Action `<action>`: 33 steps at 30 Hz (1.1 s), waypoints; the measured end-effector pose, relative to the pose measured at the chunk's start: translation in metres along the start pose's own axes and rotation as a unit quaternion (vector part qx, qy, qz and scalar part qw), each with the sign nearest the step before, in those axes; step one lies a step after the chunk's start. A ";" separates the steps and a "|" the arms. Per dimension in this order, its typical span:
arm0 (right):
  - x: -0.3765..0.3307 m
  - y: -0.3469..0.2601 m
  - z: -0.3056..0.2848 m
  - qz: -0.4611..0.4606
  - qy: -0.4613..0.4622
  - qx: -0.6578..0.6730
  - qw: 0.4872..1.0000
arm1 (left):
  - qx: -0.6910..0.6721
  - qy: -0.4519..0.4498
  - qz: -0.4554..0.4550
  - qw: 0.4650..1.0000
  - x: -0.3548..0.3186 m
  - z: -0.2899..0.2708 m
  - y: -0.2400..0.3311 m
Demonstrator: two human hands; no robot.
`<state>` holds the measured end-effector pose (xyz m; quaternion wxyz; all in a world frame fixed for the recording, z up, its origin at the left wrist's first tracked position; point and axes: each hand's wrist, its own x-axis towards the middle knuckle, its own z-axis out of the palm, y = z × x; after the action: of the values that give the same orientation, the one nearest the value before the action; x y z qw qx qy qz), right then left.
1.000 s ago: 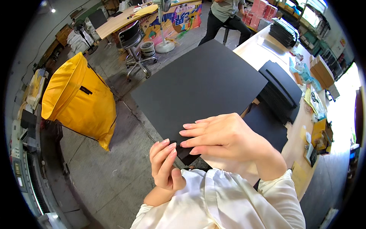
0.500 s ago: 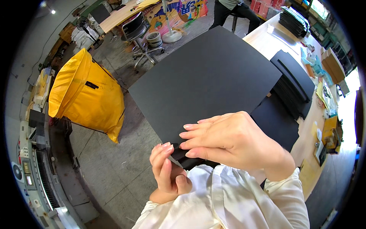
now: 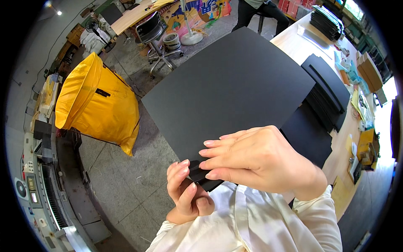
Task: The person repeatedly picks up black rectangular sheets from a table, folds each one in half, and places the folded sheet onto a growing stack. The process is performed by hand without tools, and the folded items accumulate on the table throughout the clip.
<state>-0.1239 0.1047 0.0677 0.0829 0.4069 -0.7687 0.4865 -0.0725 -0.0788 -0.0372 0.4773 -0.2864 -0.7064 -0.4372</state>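
A: Close around the work, and in the way?

B: Just beside the right hand [image 3: 265, 161], flat black sheets [image 3: 310, 138], partly covered. Past those, a stack of thin black panels [image 3: 329, 90]. Farther right, a torn yellow-brown carton [image 3: 367, 147], crumpled light-blue plastic wrap [image 3: 354, 73] and a long brown cardboard box [image 3: 369, 74]. Off to the left, a tall, shiny yellow bag [image 3: 100, 107].

A: And the piece in hand?

B: Large flat rectangular black board [image 3: 231, 92], near corner right at both hands, remainder spread away beyond the fingertips. Right hand palm down over the near edge, hiding part of it, fingers straight and close together, pointing left. Left hand [image 3: 189, 191] turned inward, fingers curled, tips at the near corner. Contact hidden: impossible to tell whether gripped by either.

A: Surface, room?

B: To the right, a long pale wooden bench [image 3: 339, 157]; on the left, board out over a grey floor [image 3: 121, 185]. At the left edge, a grey machine with buttons [image 3: 31, 185]. Deeper in, a black swivel chair [image 3: 152, 30] beside a round white bucket [image 3: 171, 41]. Farther still, a colourful printed panel [image 3: 197, 17] and a seated person in dark trousers [image 3: 275, 17].
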 end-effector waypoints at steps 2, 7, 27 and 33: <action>0.001 0.000 0.000 0.002 0.002 -0.001 1.000 | 0.002 0.022 -0.007 1.000 0.000 0.001 0.000; 0.000 0.002 0.001 0.004 0.004 0.002 1.000 | 0.003 0.025 -0.004 1.000 -0.002 0.002 -0.002; 0.000 0.002 0.001 0.008 0.012 0.017 1.000 | 0.013 0.007 -0.005 1.000 -0.004 -0.001 0.000; -0.001 0.002 0.001 0.004 0.010 0.010 1.000 | 0.011 0.007 -0.008 1.000 -0.004 -0.001 0.000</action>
<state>-0.1245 0.1047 0.0657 0.0844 0.3997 -0.7645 0.4986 -0.0699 -0.0797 -0.0409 0.4821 -0.2724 -0.7101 -0.4349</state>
